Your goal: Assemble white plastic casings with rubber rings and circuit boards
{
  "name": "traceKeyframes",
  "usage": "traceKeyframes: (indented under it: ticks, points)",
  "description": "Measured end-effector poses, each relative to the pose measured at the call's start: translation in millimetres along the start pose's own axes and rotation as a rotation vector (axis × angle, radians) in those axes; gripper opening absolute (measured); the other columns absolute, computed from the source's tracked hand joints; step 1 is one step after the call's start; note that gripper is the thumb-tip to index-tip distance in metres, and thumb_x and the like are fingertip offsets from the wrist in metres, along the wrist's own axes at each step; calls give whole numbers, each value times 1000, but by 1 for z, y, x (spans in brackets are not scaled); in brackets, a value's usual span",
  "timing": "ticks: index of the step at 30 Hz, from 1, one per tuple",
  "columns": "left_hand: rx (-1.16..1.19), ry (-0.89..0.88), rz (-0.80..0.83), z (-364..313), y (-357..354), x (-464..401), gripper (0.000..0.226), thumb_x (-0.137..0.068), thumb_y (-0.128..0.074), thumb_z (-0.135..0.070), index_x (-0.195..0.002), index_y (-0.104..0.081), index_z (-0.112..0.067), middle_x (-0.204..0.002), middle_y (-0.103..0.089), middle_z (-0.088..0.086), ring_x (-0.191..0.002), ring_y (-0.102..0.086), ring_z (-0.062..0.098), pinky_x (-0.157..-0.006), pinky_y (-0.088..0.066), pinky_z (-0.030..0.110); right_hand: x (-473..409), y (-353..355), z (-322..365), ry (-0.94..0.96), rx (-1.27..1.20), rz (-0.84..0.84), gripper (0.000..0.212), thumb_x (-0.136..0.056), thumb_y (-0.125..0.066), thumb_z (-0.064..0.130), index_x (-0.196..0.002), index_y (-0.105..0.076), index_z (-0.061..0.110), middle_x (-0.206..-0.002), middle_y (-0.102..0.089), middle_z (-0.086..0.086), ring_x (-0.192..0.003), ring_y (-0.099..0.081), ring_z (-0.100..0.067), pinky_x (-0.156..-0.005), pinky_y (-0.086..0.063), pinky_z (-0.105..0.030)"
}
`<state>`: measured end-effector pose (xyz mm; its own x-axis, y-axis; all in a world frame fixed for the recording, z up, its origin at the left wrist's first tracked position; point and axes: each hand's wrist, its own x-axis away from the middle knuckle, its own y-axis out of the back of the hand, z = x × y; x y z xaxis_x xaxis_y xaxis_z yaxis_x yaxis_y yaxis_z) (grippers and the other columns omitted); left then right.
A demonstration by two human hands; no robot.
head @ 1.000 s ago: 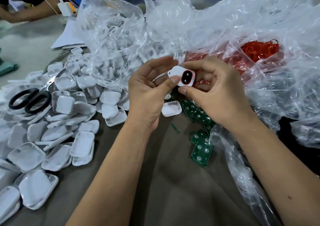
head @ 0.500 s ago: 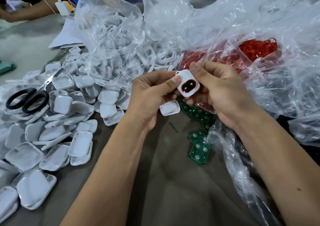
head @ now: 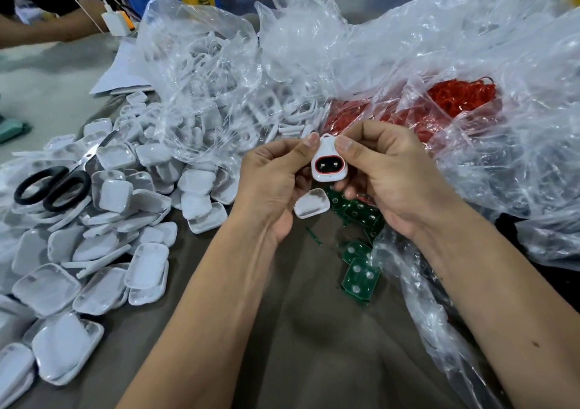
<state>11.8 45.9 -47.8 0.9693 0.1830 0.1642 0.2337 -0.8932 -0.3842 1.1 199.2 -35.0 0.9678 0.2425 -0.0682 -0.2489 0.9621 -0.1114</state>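
Left hand & right hand both pinch the white casing by its edges above the worktop, red ring seated round its window; prob. light, stiff, slick plastic, so grip the rims, not the ring.

A small assembly workbench: left of the scissors-topped heap of white casing halves, clear plastic bags of parts spill open, with red rubber rings and green circuit boards to its right.
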Motion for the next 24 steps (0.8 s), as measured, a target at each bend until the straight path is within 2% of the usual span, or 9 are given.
traceKeyframes:
  ticks: [4, 8, 10, 12, 15, 17, 19, 22, 24]
  points:
    - [-32, -50, -64, 2, -12, 6, 20, -91, -76, -18, -87, -74, 1, -81, -69, 19, -67, -57, 27, -63, -50, 36, -2, -8, 1, -88, -51, -87, 20, -105, -59, 12, -86, -65, 10, -73, -69, -10, -54, -61, -21, -43, -52, -25]
    - [-94, -165, -103, -20, -41, -12, 16, -92, -76, -20, -83, -76, -6, -76, -74, 12, -58, -70, 24, -56, -56, 33, -18, -7, 29, -88, -161, -195, 15, -107, -56, 14, -95, -64, 11, -88, -70, -16, -58, -70, -25, -45, -54, -28]
    - [-138, -217, -128, -34, -57, -27, 20, -97, -71, -23, -87, -75, -6, -80, -77, 11, -70, -75, 31, -66, -62, 40, -39, -2, 54, -41, -197, -266, 13, -106, -55, 11, -95, -60, 8, -83, -70, -16, -58, -71, -26, -44, -53, -27]
    - [-218, -252, -164, -40, -68, -39, 22, -99, -66, -25, -86, -74, -10, -78, -77, 4, -69, -75, 23, -68, -61, 37, -72, 4, 78, -20, -219, -325, 8, -105, -54, 6, -100, -60, 4, -81, -69, -15, -56, -72, -29, -44, -53, -26]
    - [-339, -292, -175, -33, -70, -49, 24, -100, -64, -24, -81, -74, -16, -76, -77, -1, -70, -75, 20, -76, -63, 42, -129, 11, 98, -114, -254, -357, 21, -106, -46, 1, -122, -59, -3, -97, -65, -20, -59, -71, -31, -45, -55, -27]
    - [-392, -303, -168, -25, -65, -53, 23, -98, -65, -23, -77, -75, -18, -75, -77, -1, -75, -75, 25, -82, -61, 51, -164, 18, 101, -168, -252, -354, 22, -109, -39, 0, -121, -56, -3, -100, -62, -21, -69, -67, -31, -44, -55, -28]
    - [-413, -315, -178, -18, -59, -55, 22, -95, -66, -23, -75, -76, -19, -75, -77, -1, -78, -75, 25, -83, -60, 52, -192, 24, 103, -178, -282, -359, 28, -108, -33, -6, -124, -55, -5, -113, -61, -23, -85, -68, -34, -57, -63, -34]
    - [-474, -358, -195, -16, -51, -53, 22, -94, -66, -27, -75, -76, -21, -77, -76, -3, -80, -74, 23, -81, -60, 52, -217, 32, 104, -174, -318, -359, 41, -106, -27, -13, -142, -48, -11, -148, -51, -28, -131, -59, -43, -103, -56, -48]
    - [-482, -378, -203, -13, -42, -50, 22, -93, -65, -30, -76, -75, -21, -76, -75, -2, -78, -73, 25, -78, -60, 55, -228, 40, 102, -142, -319, -375, 37, -105, -24, -15, -131, -51, -9, -154, -44, -31, -133, -57, -43, -105, -53, -38]
